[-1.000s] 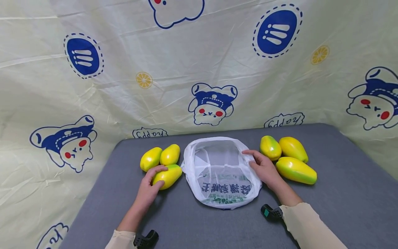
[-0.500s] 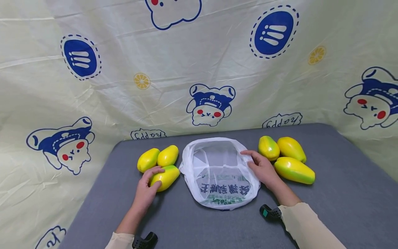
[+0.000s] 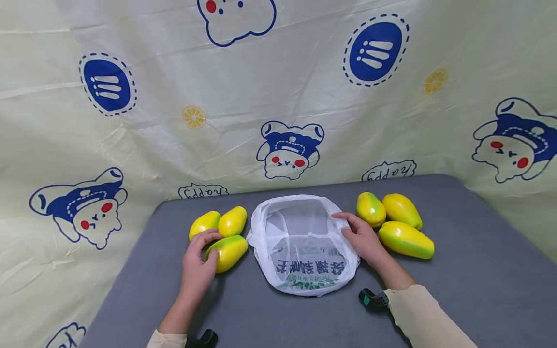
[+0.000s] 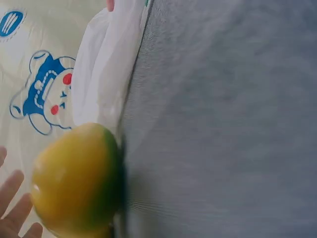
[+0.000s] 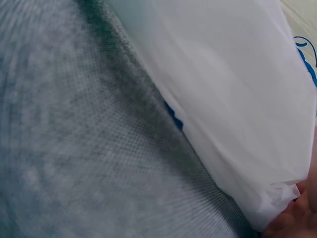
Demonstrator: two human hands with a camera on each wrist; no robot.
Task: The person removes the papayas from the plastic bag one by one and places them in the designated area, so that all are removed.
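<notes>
A yellow papaya (image 3: 230, 253) with a green patch lies on the grey table at the left, its narrow end pointing at the bag. My left hand (image 3: 199, 263) is beside its near-left end, fingers spread around it. In the left wrist view, the visible fingertips stand at the edge of the papaya (image 4: 77, 181), not wrapped round it. A white plastic bag (image 3: 266, 270) with printed lettering stands in the middle, its mouth wide. My right hand (image 3: 363, 239) pinches its right rim, fingers inside. The right wrist view shows the bag (image 5: 228, 84) bunched at the fingers.
Two more papayas, a left one (image 3: 204, 224) and a right one (image 3: 232, 221), lie behind the left hand's papaya. Three others, the nearest papaya (image 3: 406, 239) among them, lie right of the bag. A printed cloth (image 3: 235, 150) hangs behind the table (image 3: 296, 324).
My left hand's fingers have drawn back a little to the left from the papaya, which they overlapped more before. The right hand stays at the bag rim. The head view has shifted slightly.
</notes>
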